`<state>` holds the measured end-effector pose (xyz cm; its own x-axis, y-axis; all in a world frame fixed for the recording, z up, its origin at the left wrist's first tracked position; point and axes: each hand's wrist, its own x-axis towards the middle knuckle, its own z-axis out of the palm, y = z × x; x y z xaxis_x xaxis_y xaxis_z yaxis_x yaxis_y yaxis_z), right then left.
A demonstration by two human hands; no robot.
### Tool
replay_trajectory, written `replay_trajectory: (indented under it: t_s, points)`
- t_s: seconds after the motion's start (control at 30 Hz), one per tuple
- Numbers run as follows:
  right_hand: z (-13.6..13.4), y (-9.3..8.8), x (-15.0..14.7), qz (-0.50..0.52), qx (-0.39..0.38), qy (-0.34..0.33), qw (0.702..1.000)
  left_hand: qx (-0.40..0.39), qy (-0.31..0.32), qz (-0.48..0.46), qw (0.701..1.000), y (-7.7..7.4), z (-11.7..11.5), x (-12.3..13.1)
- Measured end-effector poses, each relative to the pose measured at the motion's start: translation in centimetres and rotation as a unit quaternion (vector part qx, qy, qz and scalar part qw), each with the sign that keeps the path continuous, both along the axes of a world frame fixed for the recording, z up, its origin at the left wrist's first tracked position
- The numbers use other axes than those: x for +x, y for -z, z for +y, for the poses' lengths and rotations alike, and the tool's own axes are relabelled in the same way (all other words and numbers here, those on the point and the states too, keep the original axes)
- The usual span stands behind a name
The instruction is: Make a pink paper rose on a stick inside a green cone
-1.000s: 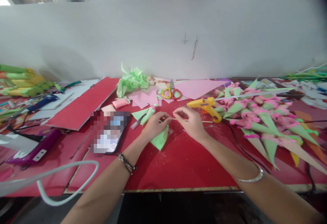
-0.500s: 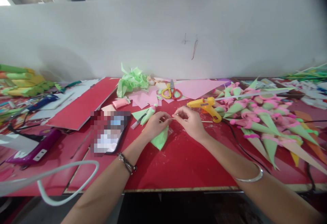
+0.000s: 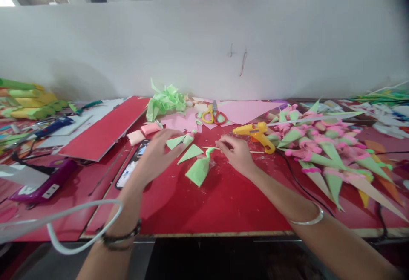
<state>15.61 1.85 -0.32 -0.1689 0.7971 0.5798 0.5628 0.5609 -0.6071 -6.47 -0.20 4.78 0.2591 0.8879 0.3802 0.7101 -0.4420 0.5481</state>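
Note:
My right hand (image 3: 237,154) is closed in a pinch over the middle of the table, on a thin pale stick (image 3: 209,147) that pokes out to the left. Just below that stick lies a light green piece (image 3: 198,172) with a narrow, twisted top. My left hand (image 3: 159,154) reaches over the phone (image 3: 128,173), fingers stretched out and apart, partly hiding the phone. Close to its fingertips are a green wrapped piece with a small pink-and-green tip (image 3: 192,134) and a flat green triangle (image 3: 190,154); whether it touches them I cannot tell.
A yellow glue gun (image 3: 257,133) rests right of my right hand, its black cord trailing past a pile of pink-and-green cones (image 3: 329,143). Scissors (image 3: 214,114), crumpled green paper (image 3: 168,104) and pink sheets lie behind. A red board (image 3: 107,128) and purple power strip (image 3: 44,182) are left.
My left hand has let go near the stick and moved left, over the phone and towards the green pieces. The right hand stays nearly in place. The green piece below is now uncovered.

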Motion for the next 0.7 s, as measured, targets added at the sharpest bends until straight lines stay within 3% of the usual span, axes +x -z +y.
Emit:
replay_trajectory:
  t_s: [0.1,0.17,0.23,0.27,0.43,0.7]
  points:
    - [0.0,0.1,0.0,0.006,-0.003,-0.002,1.0,-0.037,-0.118,-0.04,0.992,0.6,-1.5,-5.7]
    - [0.0,0.1,0.0,0.007,-0.006,-0.004,1.0,-0.141,-0.204,-0.038,0.968,2.1,-2.0,-9.1]
    - [0.0,0.0,-0.1,0.009,-0.007,-0.006,1.0,-0.227,-0.208,-0.049,0.95,3.9,-2.1,-11.6]
    - [0.0,0.0,-0.1,0.008,-0.008,-0.006,1.0,-0.232,-0.184,-0.055,0.953,4.8,-2.1,-12.4]
    - [0.1,0.1,0.0,0.008,-0.014,-0.005,1.0,-0.18,-0.177,-0.037,0.967,7.5,-1.6,-13.2]
    - [-0.1,0.0,0.0,0.01,-0.022,-0.013,1.0,-0.169,-0.171,0.023,0.97,7.0,-1.6,-12.4]
